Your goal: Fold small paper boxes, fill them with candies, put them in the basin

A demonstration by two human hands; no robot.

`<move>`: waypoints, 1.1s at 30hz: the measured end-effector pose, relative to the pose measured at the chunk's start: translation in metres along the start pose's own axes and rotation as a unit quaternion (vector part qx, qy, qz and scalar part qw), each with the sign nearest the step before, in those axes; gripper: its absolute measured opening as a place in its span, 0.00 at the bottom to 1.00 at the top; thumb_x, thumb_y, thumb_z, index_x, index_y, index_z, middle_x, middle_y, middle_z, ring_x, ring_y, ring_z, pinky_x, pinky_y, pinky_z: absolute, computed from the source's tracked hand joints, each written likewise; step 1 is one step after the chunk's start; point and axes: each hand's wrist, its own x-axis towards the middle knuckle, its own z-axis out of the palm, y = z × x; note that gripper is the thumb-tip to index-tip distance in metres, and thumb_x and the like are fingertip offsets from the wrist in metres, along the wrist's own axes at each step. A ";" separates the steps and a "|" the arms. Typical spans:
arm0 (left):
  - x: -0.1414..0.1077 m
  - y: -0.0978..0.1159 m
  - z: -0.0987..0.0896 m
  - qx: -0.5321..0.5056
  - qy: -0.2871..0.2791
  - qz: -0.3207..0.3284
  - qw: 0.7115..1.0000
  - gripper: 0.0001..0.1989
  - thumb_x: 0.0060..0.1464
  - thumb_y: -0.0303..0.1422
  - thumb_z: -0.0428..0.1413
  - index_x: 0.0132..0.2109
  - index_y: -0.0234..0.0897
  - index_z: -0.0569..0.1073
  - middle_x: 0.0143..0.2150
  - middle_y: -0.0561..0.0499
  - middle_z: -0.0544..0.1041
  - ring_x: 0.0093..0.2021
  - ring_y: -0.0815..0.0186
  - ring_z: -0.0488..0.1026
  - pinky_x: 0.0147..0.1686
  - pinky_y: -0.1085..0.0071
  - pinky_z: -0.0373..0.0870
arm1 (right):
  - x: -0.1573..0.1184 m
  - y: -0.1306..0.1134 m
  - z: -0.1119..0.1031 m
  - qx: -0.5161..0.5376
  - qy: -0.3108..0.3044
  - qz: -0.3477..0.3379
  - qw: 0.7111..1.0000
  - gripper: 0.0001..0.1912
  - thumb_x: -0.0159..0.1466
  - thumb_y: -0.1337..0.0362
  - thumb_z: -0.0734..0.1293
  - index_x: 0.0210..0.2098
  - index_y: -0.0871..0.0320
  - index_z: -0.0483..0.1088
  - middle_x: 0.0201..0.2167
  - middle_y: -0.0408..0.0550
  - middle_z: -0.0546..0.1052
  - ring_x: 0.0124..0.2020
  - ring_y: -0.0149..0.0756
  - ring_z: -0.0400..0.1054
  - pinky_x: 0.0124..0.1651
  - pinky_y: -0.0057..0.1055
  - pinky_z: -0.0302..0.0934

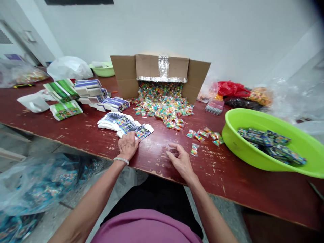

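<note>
My left hand (pixel 128 145), with a beaded bracelet at the wrist, rests on the near end of a fanned row of flat printed cartons (pixel 126 124); its fingers are bent against them, and whether they pinch one is hidden. To the right, my right hand (pixel 180 161) hovers over or rests on the red table (pixel 154 152), fingers apart and nothing between them. Small wrapped candies (pixel 167 108) spill from an open cardboard box (pixel 149 67) behind the hands. A few loose candy packets (pixel 194 149) lie right of my right hand.
A green basin (pixel 253 162) holding filled printed packs stands at the right. Stacked purple cartons (pixel 88 88), green cartons (pixel 66 109) and a white cup-like container (pixel 34 103) sit at the left. Red and clear plastic bags (pixel 231 88) lie behind the basin. Bags of blue packets (pixel 50 185) are below the table.
</note>
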 end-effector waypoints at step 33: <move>-0.015 -0.005 -0.012 -0.219 -0.010 -0.012 0.976 0.11 0.59 0.40 0.52 0.43 0.41 0.75 0.40 0.43 0.77 0.47 0.52 0.71 0.45 0.61 0.63 | 0.084 0.009 0.077 0.015 0.059 0.017 0.998 0.18 0.60 0.56 0.67 0.45 0.60 0.74 0.44 0.51 0.75 0.35 0.34 0.66 0.45 0.31 0.61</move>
